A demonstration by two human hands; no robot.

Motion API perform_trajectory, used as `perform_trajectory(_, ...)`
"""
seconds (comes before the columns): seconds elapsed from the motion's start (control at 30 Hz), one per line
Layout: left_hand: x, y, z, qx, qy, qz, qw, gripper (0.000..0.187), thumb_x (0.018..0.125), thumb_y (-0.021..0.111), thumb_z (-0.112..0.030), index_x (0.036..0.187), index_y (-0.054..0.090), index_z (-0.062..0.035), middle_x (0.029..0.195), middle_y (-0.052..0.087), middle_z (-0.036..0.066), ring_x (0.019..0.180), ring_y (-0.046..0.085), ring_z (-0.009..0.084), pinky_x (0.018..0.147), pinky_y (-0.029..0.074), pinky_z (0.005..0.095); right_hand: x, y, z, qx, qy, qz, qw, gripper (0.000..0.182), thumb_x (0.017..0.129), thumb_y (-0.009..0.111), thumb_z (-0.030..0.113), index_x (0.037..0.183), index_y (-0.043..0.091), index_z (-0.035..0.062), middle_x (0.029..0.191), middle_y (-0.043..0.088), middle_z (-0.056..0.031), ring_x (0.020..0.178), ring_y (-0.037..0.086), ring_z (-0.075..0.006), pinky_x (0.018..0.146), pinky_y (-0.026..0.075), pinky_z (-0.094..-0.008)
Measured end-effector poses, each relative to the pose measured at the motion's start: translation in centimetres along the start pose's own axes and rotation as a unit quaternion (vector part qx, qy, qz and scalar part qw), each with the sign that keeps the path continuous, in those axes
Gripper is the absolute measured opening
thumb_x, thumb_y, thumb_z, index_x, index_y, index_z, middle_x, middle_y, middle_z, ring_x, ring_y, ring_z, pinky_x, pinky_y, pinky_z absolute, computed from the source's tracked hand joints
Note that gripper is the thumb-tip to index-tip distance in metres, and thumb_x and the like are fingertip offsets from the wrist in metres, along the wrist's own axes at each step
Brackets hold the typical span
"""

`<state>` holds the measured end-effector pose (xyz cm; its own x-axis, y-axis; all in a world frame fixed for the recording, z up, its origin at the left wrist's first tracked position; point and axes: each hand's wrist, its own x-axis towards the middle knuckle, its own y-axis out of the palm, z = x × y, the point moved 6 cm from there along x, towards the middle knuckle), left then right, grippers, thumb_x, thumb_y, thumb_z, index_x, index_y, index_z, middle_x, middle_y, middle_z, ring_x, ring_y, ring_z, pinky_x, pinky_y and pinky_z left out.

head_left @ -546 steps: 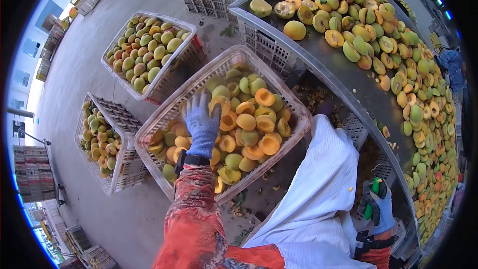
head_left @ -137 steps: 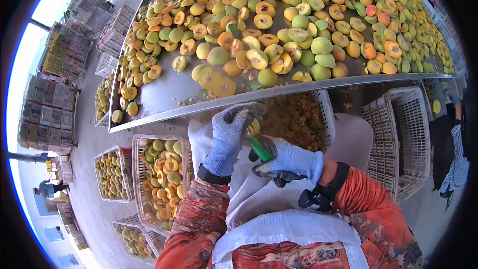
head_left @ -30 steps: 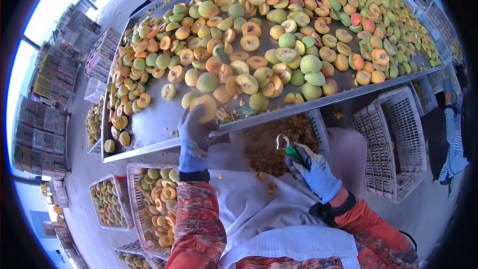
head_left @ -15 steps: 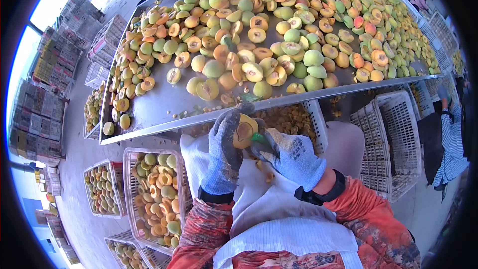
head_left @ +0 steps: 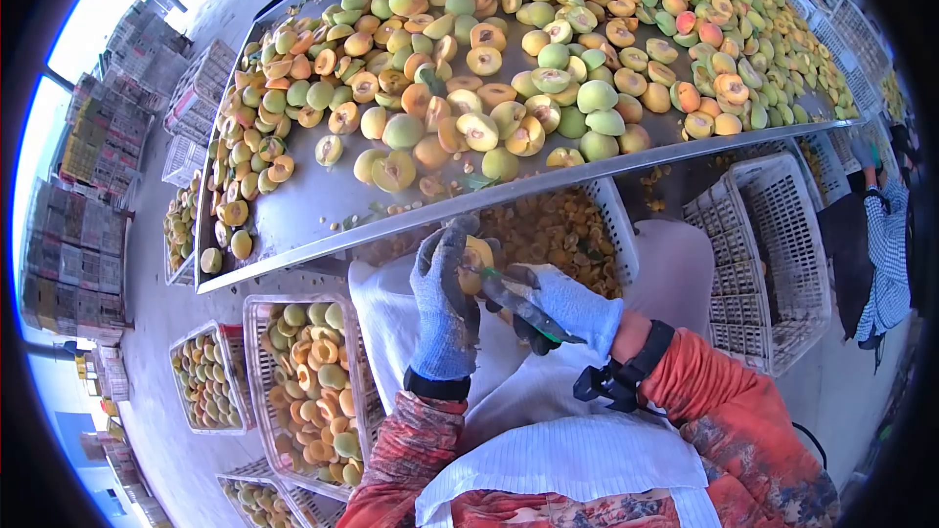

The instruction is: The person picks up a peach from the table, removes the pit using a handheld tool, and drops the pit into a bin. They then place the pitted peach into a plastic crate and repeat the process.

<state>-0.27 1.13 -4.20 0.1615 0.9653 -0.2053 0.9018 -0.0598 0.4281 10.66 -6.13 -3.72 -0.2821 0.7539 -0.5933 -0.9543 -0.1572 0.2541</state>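
Observation:
My left hand (head_left: 442, 284), in a blue knitted glove with dark worn fingers, is closed around a cut apricot (head_left: 476, 262) just below the table's front edge. My right hand (head_left: 569, 305), gloved the same way, is closed on a small pitting knife (head_left: 536, 313) with green showing on it. One end of the knife reaches up to the apricot; its dark pointed end sticks out by my palm. The gloved fingers partly cover the tool. Both hands are over my lap and apron (head_left: 558, 469).
A metal-rimmed table (head_left: 293, 235) carries heaped apricots (head_left: 528, 15), many halved. Beneath its edge is a crate of scraps (head_left: 618, 225). A crate of halves (head_left: 252, 362) stands left, nested white crates (head_left: 748, 264) right. Stacked crates (head_left: 73, 225) line the left; people work around.
My right hand has turned over and dropped slightly, bringing the tool's dark length into sight. The apricot stays in my left hand. The view has shifted slightly.

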Motion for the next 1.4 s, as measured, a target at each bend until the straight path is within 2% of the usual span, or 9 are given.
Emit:
perform_trajectory(0.07, 1.4, -0.5, 1.1, -0.044, -0.025, -0.037, 0.998, 0.028, 0.086, 0.053, -0.012, 0.11, 0.053, 0.0031, 0.1, 0.059, 0.01, 0.087, 0.061, 0.0211, 0.074, 0.052, 0.0311, 0.1, -0.7, 0.7, -0.229, -0.19, -0.181, 0.937, 0.042, 0.084, 0.058, 0.038, 0.107, 0.05, 0.004, 0.066, 0.054, -0.0055, 0.049, 0.054, -0.0189, 0.044, 0.043, -0.0331)
perform_trajectory(0.1, 1.9, -0.4, 1.1, -0.061, -0.047, -0.019, 0.997, 0.028, 0.087, 0.052, -0.013, 0.11, 0.054, 0.0027, 0.099, 0.059, 0.01, 0.086, 0.061, 0.0199, 0.075, 0.051, 0.0301, -1.8, 0.0, 2.3, -0.432, -0.354, -0.334, 0.759, 0.044, 0.082, 0.06, 0.033, 0.111, 0.048, 0.0034, 0.067, 0.056, -0.0091, 0.053, 0.059, -0.0242, 0.048, 0.046, -0.0366)
perform_trajectory(0.13, 2.2, -0.3, 1.3, -0.076, -0.07, -0.001, 0.995, 0.028, 0.087, 0.052, -0.014, 0.11, 0.055, 0.0022, 0.098, 0.06, 0.009, 0.085, 0.06, 0.0187, 0.075, 0.051, 0.0292, -1.7, 0.2, 1.5, -0.499, -0.298, -0.337, 0.741, 0.051, 0.075, 0.061, 0.025, 0.119, 0.045, 0.0026, 0.077, 0.059, -0.0157, 0.063, 0.061, -0.0318, 0.056, 0.048, -0.0409)
perform_trajectory(0.23, 2.0, 0.3, 0.0, 0.125, 0.106, -0.024, 0.986, 0.027, 0.087, 0.051, -0.015, 0.108, 0.058, 0.0012, 0.097, 0.06, 0.008, 0.084, 0.058, 0.0152, 0.074, 0.049, 0.0266, -0.8, 0.7, 0.3, -0.54, -0.215, -0.309, 0.753, 0.056, 0.073, 0.061, 0.021, 0.122, 0.043, 0.001, 0.084, 0.06, -0.0171, 0.066, 0.061, -0.0323, 0.059, 0.048, -0.0409)
perform_trajectory(0.47, 2.1, 2.0, -3.4, 0.195, -0.002, 0.055, 0.979, 0.023, 0.084, 0.051, -0.007, 0.101, 0.062, 0.0039, 0.093, 0.065, 0.01, 0.069, 0.059, 0.0125, 0.059, 0.046, 0.0203, -2.1, 0.0, 2.4, -0.317, -0.178, -0.106, 0.926, 0.061, 0.074, 0.064, 0.026, 0.119, 0.039, -0.0077, 0.08, 0.06, -0.0252, 0.074, 0.061, -0.0379, 0.063, 0.048, -0.0438)
perform_trajectory(0.77, 0.8, 2.5, -4.0, 0.243, 0.156, -0.012, 0.957, 0.032, 0.089, 0.046, -0.023, 0.105, 0.061, 0.0007, 0.096, 0.062, 0.007, 0.087, 0.057, 0.0134, 0.074, 0.045, 0.0256, -1.4, 0.9, 2.9, -0.385, -0.258, -0.168, 0.87, 0.061, 0.073, 0.065, 0.025, 0.118, 0.039, -0.0082, 0.079, 0.059, -0.0273, 0.075, 0.059, -0.0413, 0.065, 0.048, -0.045)
perform_trajectory(1.0, 1.9, 3.1, -3.5, 0.16, -0.106, 0.091, 0.977, 0.028, 0.085, 0.055, -0.016, 0.105, 0.058, 0.0038, 0.093, 0.064, 0.011, 0.072, 0.06, 0.0145, 0.05, 0.047, 0.0219, -1.1, -0.6, 3.3, -0.372, -0.216, -0.084, 0.899, 0.053, 0.073, 0.065, 0.022, 0.111, 0.042, -0.0066, 0.079, 0.059, -0.0255, 0.078, 0.059, -0.0407, 0.068, 0.046, -0.0426)
perform_trajectory(1.13, 3.5, 2.8, -3.7, 0.289, 0.171, -0.038, 0.941, 0.024, 0.088, 0.052, -0.016, 0.102, 0.062, 0.0013, 0.091, 0.064, 0.009, 0.072, 0.055, 0.009, 0.058, 0.043, 0.0199, 0.3, -0.1, 3.5, -0.273, -0.251, -0.1, 0.923, 0.048, 0.072, 0.066, 0.02, 0.106, 0.044, -0.0051, 0.083, 0.057, -0.0247, 0.075, 0.058, -0.0381, 0.068, 0.046, -0.0407)
perform_trajectory(1.4, 5.6, 2.6, -3.3, 0.303, -0.032, 0.14, 0.942, 0.025, 0.085, 0.056, -0.017, 0.101, 0.063, 0.0012, 0.091, 0.064, 0.009, 0.069, 0.059, 0.0117, 0.059, 0.047, 0.0228, -1.2, -1.5, 4.6, -0.147, -0.124, 0.011, 0.981, 0.036, 0.075, 0.065, 0.016, 0.1, 0.044, 0.0001, 0.066, 0.051, -0.0073, 0.049, 0.051, -0.0132, 0.04, 0.043, -0.029)
